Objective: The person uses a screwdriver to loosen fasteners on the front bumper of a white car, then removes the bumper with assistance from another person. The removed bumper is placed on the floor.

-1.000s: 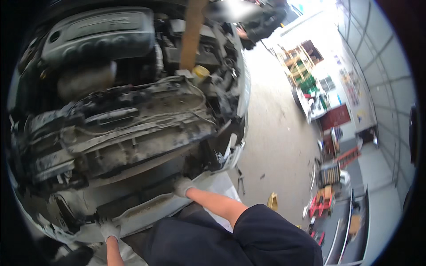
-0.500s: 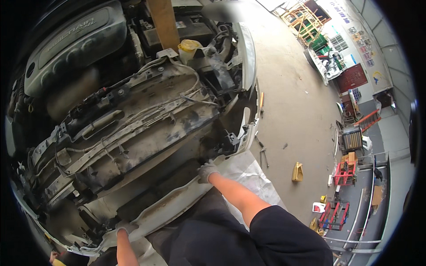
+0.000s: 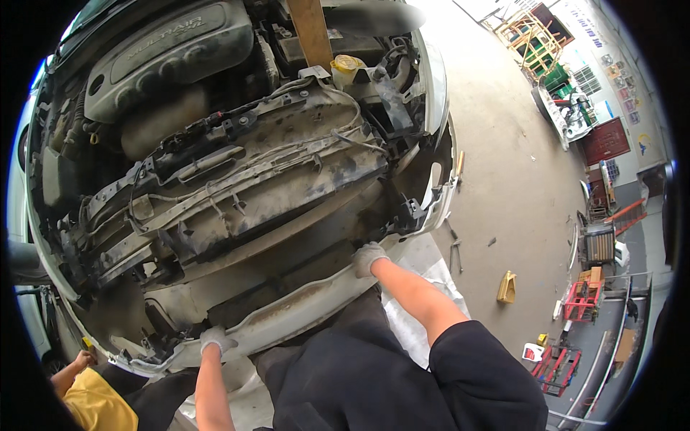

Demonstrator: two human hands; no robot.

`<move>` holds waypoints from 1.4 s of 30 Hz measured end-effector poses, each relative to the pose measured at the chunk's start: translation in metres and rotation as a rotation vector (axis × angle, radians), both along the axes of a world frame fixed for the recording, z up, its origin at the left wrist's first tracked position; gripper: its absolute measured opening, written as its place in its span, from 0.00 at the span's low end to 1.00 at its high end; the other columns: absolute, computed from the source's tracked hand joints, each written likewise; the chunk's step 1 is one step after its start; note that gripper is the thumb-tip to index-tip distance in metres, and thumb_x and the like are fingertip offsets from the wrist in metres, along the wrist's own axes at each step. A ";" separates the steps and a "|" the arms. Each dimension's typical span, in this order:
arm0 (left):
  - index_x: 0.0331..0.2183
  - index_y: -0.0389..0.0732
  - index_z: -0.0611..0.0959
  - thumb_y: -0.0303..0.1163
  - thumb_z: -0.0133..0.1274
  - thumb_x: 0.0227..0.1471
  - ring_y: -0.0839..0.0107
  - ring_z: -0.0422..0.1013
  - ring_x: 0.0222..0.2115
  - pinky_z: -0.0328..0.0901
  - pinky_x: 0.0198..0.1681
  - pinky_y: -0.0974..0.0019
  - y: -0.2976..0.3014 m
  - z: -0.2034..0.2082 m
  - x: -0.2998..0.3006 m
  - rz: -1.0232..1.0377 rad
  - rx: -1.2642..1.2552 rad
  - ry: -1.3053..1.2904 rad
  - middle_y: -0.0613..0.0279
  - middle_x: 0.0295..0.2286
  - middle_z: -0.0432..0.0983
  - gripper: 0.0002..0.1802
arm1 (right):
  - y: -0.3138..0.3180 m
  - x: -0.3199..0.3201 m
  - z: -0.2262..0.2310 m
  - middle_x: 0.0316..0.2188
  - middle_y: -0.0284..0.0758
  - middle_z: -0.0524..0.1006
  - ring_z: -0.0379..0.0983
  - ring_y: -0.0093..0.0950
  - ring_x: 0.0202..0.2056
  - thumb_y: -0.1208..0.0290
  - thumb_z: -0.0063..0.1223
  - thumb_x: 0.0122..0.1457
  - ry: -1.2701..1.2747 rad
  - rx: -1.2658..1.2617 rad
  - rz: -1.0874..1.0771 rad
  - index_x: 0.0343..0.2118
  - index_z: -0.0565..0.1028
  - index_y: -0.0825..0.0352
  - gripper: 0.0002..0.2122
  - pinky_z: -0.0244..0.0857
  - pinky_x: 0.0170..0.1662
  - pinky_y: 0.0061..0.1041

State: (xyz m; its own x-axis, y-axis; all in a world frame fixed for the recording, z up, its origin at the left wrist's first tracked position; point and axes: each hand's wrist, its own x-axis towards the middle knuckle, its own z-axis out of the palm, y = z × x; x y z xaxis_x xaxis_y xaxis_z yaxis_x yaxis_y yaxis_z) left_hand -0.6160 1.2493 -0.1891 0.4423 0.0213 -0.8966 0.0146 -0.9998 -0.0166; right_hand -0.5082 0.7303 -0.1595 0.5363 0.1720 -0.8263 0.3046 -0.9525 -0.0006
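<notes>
Car front end (image 3: 237, 179) fills the upper left and centre of the frame, hood open, bumper cover off; engine cover (image 3: 165, 50) at upper left, grimy radiator support (image 3: 266, 154) across the middle, a wooden prop (image 3: 310, 32) standing at top centre beside a yellow-capped reservoir (image 3: 345, 66).

Concrete workshop floor (image 3: 503, 144) takes the right side, with red stands (image 3: 583, 300) and a yellow block (image 3: 507, 287) at lower right, hand tools (image 3: 454, 248) lying near the car's corner.

White lower bumper beam (image 3: 287, 320) runs along the bottom edge of the car front. Long axis slants from lower left of the frame up toward centre right, one end near the lower left corner, the other under the headlamp opening. Rust-stained along its upper face.

Another person in a yellow shirt (image 3: 93, 402) crouches at the lower left edge, one hand near the beam's low end.

Right hand (image 3: 369, 258), grey-gloved, sits at the beam's upper right end, fingers curled down over its edge, gripping it.

Left hand (image 3: 215, 339), grey-gloved, is on the beam lower left of centre, fingers folded over the top edge, clasping it.
</notes>
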 end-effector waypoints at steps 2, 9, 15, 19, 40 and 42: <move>0.48 0.39 0.82 0.56 0.67 0.35 0.55 0.75 0.49 0.67 0.53 0.57 -0.001 0.005 -0.003 -0.024 0.012 -0.053 0.48 0.47 0.78 0.41 | -0.003 -0.006 0.003 0.45 0.37 0.81 0.75 0.35 0.52 0.58 0.58 0.43 -0.046 0.009 -0.008 0.45 0.80 0.56 0.22 0.62 0.54 0.38; 0.49 0.41 0.82 0.53 0.68 0.36 0.54 0.75 0.49 0.67 0.54 0.57 -0.003 0.035 0.004 0.004 0.050 -0.088 0.48 0.48 0.78 0.39 | 0.001 -0.013 0.013 0.43 0.38 0.82 0.77 0.36 0.49 0.58 0.59 0.42 -0.112 0.037 -0.001 0.43 0.82 0.57 0.22 0.65 0.54 0.37; 0.46 0.40 0.83 0.49 0.66 0.38 0.51 0.76 0.46 0.70 0.50 0.53 0.002 0.028 -0.001 0.064 0.037 -0.079 0.47 0.45 0.79 0.34 | -0.006 -0.018 0.009 0.42 0.38 0.83 0.79 0.38 0.45 0.52 0.57 0.49 -0.148 -0.002 0.117 0.41 0.83 0.59 0.20 0.71 0.49 0.38; 0.45 0.43 0.84 0.48 0.64 0.35 0.54 0.77 0.45 0.70 0.49 0.54 -0.002 0.030 0.003 0.003 0.016 -0.175 0.47 0.43 0.80 0.33 | 0.002 -0.015 0.025 0.48 0.38 0.80 0.73 0.38 0.53 0.48 0.62 0.46 -0.175 -0.027 0.065 0.47 0.79 0.60 0.27 0.63 0.58 0.36; 0.39 0.45 0.89 0.40 0.67 0.34 0.61 0.79 0.43 0.72 0.46 0.59 0.010 0.030 -0.003 0.089 0.024 -0.404 0.57 0.41 0.83 0.24 | -0.005 -0.004 -0.015 0.50 0.44 0.78 0.73 0.42 0.53 0.43 0.64 0.39 -0.177 0.015 0.103 0.51 0.79 0.61 0.36 0.67 0.56 0.37; 0.39 0.46 0.89 0.40 0.67 0.34 0.61 0.78 0.43 0.71 0.47 0.59 0.010 0.030 -0.001 0.105 0.025 -0.408 0.57 0.41 0.83 0.24 | -0.004 -0.007 -0.013 0.51 0.45 0.78 0.73 0.42 0.53 0.42 0.64 0.39 -0.177 0.006 0.102 0.51 0.78 0.61 0.36 0.67 0.56 0.38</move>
